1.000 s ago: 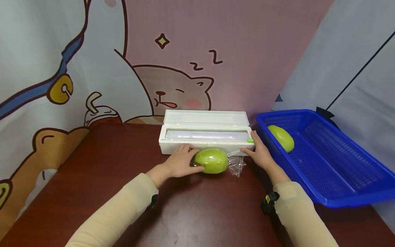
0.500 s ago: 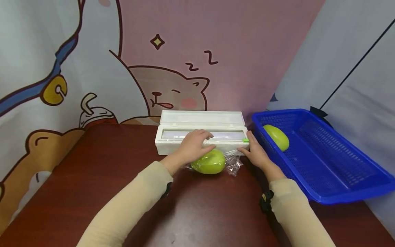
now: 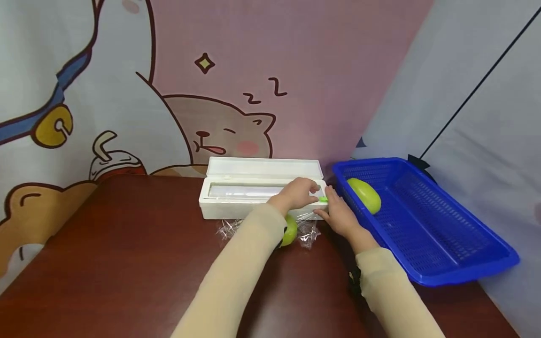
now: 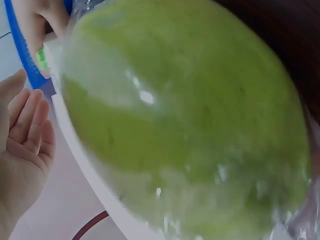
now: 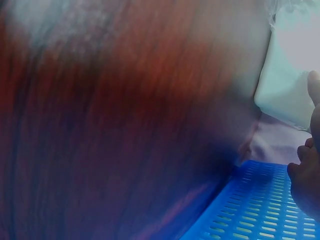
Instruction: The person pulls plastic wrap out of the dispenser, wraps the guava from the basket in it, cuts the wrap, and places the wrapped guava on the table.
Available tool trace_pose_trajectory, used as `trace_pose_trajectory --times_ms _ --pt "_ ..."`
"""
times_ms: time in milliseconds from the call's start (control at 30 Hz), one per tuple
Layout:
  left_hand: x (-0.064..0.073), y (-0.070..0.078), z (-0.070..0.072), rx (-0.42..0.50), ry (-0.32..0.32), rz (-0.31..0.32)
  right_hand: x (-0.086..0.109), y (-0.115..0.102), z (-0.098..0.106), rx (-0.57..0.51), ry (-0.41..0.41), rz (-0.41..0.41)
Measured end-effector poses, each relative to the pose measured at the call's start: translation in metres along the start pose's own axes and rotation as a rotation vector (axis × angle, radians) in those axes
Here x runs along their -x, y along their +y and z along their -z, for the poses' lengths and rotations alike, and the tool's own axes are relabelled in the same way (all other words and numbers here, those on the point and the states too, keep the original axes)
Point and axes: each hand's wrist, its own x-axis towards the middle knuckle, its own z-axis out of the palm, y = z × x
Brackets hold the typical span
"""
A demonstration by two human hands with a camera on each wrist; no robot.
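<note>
A white cling film dispenser [image 3: 230,210] stands at the table's back, lid raised, a roll of film inside. My left hand [image 3: 296,193] hovers over its right part, near the green slider [image 3: 323,199], fingers loosely bent around nothing. At the dispenser's right end rests my right hand [image 3: 341,217], thumb against the front, fingers stretched along the side. A smooth green fruit [image 4: 190,110] under clear film lies before the dispenser; my left forearm partly hides it in the head view. Crumpled film [image 3: 308,232] spreads out on both sides of it.
A blue perforated basket [image 3: 422,211] stands close on the right, with another green fruit [image 3: 365,195] against its left wall. Behind the brown table [image 3: 127,263] hangs a cartoon-printed cloth [image 3: 329,61].
My left hand has left the wrapped fruit and moved right and up across the dispenser toward the slider. My right hand stays at the dispenser's end. The head view has shifted slightly.
</note>
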Motion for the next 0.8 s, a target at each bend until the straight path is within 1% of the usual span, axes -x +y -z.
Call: trace_pose_trajectory --times_ms 133,200,267,300,433,467,567,667,700,800 --pt "-0.003 -0.006 -0.010 0.004 -0.013 0.053 0.000 -0.004 -0.005 0.016 -0.004 -0.004" --pt "-0.005 -0.008 -0.015 0.001 0.003 0.081 0.000 -0.006 -0.006 0.017 -0.003 -0.004" --pt "-0.007 -0.009 -0.018 -0.007 0.037 0.092 -0.001 -0.007 -0.006 0.013 0.005 0.002" --pt "-0.009 -0.008 -0.019 -0.010 0.056 0.093 -0.001 -0.008 -0.006 0.012 0.010 0.006" --pt "-0.013 -0.004 -0.024 -0.035 0.095 0.087 -0.003 -0.008 -0.004 0.014 0.016 0.008" --pt "-0.014 -0.003 -0.026 -0.030 0.101 0.090 -0.007 0.005 -0.013 0.010 0.032 0.032" --pt "-0.016 0.000 -0.029 -0.033 0.114 0.100 -0.007 0.007 -0.014 0.000 0.044 0.036" --pt "-0.018 0.002 -0.030 -0.028 0.122 0.096 -0.006 0.009 -0.013 -0.004 0.051 0.037" --pt "-0.019 0.003 -0.030 -0.034 0.121 0.092 -0.002 -0.003 -0.003 -0.002 0.036 0.010" --pt "-0.022 0.004 -0.032 -0.046 0.117 0.082 -0.001 -0.001 -0.001 0.004 0.025 0.001"
